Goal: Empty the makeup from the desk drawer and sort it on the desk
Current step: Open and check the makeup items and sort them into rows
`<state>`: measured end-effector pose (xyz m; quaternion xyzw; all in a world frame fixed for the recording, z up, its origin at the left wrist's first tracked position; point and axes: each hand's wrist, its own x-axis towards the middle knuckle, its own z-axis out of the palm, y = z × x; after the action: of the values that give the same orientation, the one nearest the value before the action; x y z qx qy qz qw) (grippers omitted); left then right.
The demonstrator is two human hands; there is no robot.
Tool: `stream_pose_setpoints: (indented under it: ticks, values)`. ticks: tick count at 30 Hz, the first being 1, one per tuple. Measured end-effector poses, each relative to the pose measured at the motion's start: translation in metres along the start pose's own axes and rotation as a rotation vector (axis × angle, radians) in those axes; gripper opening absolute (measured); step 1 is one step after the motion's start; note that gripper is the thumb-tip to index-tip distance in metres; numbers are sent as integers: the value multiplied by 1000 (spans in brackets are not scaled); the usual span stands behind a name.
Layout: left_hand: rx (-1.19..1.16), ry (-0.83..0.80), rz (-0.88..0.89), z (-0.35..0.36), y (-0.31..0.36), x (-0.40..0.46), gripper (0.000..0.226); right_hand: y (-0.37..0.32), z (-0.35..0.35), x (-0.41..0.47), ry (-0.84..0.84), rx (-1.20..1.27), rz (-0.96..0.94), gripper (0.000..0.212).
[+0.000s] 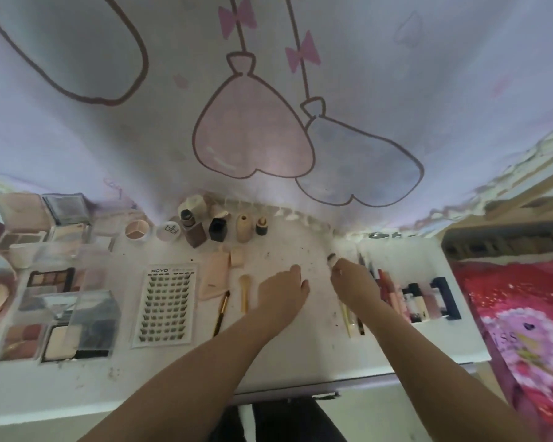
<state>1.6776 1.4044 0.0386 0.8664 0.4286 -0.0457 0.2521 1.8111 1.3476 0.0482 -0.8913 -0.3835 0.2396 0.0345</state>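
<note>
Desk (284, 355) carries nearly all the makeup already, laid out in groups, so the step in hand looks like placing one last slim tool. Palettes (50, 279) and compacts fill the left end, largest pieces first; the lash card (168, 306) lies just right of them; bottles (219, 229) stand in a row along the back by the curtain (268, 106); two gold brushes (245, 293) lie side by side near the middle; lip tubes (412, 298) and pencils crowd the right end. No drawer shows in this view, so whether it is empty cannot be told.

The right hand (351, 282) is curled, pinching a small brush (331, 258) whose dark tip pokes out above the fingers. The left hand (284, 290) lies flat on bare desk, fingers loose and holding nothing.

To do this well, I judge the brush should go down parallel to its kind: either with the gold brushes or with the thin sticks (351, 317) lying just under the right wrist, bristles pointing to the curtain like the rest. The left hand can steady the neighbours so they do not roll.

As for containers, a clear lidded box (91, 317) at the left holds dark items, too blurred to name; a small round pot (136, 229) shows pale cream in sections.
</note>
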Motion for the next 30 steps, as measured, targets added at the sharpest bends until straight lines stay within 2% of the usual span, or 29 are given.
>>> stream_pose_setpoints:
  ticks: [5, 10, 17, 23, 30]
  values:
    - [-139, -108, -49, 24, 44, 41, 26, 17, 0, 13, -26, -28, 0, 23]
    - [-319, -107, -186, 30, 48, 67, 36, 10, 8, 18, -64, -133, -37, 23]
    - [-268, -138, -198, 25, 25, 70, 31, -9, 10, 11, -187, -115, -77, 25]
    - [-226, -51, -262, 5, -34, 35, 30, -58, 36, -15, -237, 8, -152, 29]
    - [-165, -58, -271, 5, -71, 9, 28, -93, 67, -38, -253, -86, -150, 26]
